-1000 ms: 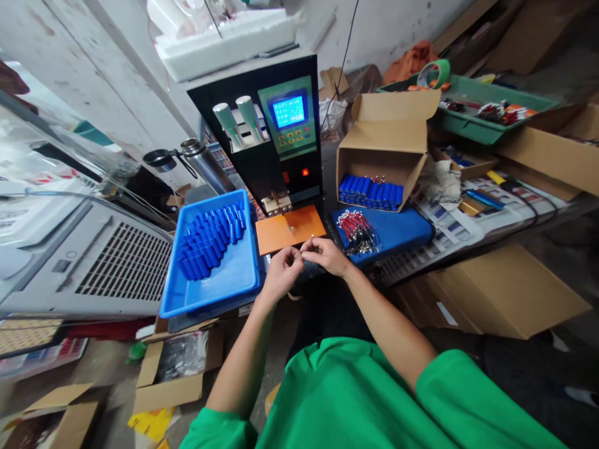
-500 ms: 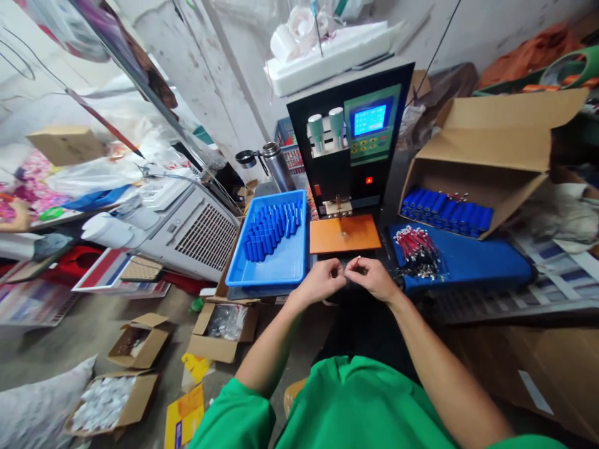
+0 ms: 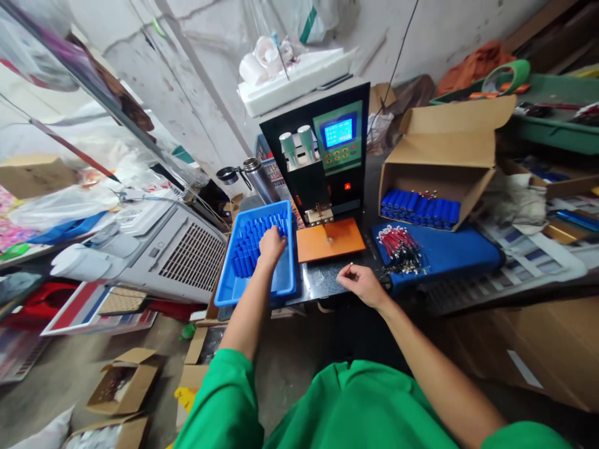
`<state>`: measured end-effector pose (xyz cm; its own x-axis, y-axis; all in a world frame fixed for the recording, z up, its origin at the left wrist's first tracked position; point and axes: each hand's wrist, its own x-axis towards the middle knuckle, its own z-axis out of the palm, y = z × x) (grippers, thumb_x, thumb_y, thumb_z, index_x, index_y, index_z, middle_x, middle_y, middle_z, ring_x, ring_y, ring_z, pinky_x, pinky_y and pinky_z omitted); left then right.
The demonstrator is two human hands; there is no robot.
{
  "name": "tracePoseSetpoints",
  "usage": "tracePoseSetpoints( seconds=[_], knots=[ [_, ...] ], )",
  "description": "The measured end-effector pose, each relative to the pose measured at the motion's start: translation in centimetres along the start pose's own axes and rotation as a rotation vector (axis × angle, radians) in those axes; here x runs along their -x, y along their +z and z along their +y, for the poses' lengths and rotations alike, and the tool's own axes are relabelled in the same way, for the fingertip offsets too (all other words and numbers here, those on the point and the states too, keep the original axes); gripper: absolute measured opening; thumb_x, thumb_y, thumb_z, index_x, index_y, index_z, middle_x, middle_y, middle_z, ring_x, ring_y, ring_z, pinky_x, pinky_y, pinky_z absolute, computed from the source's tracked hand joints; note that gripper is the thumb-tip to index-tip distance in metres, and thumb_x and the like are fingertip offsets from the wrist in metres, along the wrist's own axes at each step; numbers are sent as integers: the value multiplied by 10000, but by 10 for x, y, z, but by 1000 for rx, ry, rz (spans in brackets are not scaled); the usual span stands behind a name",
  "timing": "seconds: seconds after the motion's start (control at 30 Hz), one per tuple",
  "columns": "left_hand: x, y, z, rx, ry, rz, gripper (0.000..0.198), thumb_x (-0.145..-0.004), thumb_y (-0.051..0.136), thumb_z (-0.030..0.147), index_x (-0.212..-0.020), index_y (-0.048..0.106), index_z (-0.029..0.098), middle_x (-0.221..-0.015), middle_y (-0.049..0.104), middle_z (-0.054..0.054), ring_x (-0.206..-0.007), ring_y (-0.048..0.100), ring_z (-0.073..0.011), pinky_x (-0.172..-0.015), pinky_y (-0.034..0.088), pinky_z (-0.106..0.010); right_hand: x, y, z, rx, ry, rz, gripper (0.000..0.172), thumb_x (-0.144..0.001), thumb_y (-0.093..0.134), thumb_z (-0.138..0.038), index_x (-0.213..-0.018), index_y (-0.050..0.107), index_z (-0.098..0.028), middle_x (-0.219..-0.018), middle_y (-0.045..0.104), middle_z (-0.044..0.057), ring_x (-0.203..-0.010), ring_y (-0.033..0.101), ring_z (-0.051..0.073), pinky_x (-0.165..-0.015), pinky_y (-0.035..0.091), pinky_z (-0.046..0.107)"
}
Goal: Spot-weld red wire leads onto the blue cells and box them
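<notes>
My left hand [image 3: 271, 244] reaches into the blue tray [image 3: 285, 284] and rests, fingers curled, on the pile of blue cylindrical cells [image 3: 255, 240]; whether it grips one is hidden. My right hand [image 3: 360, 284] stays at the table's front edge, fingers pinched on something small that I cannot make out. Just behind the hands lies the orange plate [image 3: 331, 240] under the black welding machine [image 3: 322, 156] with its lit blue screen. To the right, a bundle of red wires with metal tabs [image 3: 401, 248] lies on a blue pad [image 3: 449, 252].
An open cardboard box [image 3: 444, 156] with a row of blue cells stands at the back right. A metal flask [image 3: 255, 174] stands behind the tray. A white air cooler [image 3: 154, 246] sits left of the table. Cardboard boxes [image 3: 121, 380] litter the floor.
My left hand left the right hand and moved forward-left into the blue tray onto the cells. The right hand stayed near the table edge. The camera view swung slightly.
</notes>
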<state>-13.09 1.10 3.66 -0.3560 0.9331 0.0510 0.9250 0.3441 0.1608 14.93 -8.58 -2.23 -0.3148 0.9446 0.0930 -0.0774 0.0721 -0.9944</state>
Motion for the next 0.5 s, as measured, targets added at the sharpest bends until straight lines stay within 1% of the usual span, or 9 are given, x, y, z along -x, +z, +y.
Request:
tracePoseSetpoints(
  seconds=[0.1,0.23,0.4,0.5],
  knots=[
    [-10,7,7,-73,-48,4,358,-888,613,275,-1208,580,118,-1198,683,-230,-1120,674,-360,-917,510,-418,1,2,4,-12,12,3,247,-773,702,-412,-728,673,-171,-708,660,36,-651,589,160,-637,462,291],
    [-17,14,10,-63,-130,28,359,-906,578,306,-1198,563,99,-1176,685,-250,-1091,684,-379,-905,513,-448,2,1,7,-25,16,5,233,-773,704,-402,-739,673,-174,-707,658,30,-650,589,159,-644,469,291],
    [-21,21,6,64,-163,58,266,-861,617,330,-1073,613,169,-1110,714,-196,-1104,677,-362,-901,511,-444,3,2,9,-46,13,7,227,-760,705,-395,-724,671,-173,-711,654,29,-656,579,154,-653,468,290],
    [-23,20,3,214,-196,119,212,-798,667,295,-984,624,202,-1027,724,-142,-1054,680,-329,-884,512,-421,4,1,11,-50,14,18,229,-760,705,-398,-722,669,-175,-699,641,23,-643,563,148,-635,456,283]
  ],
)
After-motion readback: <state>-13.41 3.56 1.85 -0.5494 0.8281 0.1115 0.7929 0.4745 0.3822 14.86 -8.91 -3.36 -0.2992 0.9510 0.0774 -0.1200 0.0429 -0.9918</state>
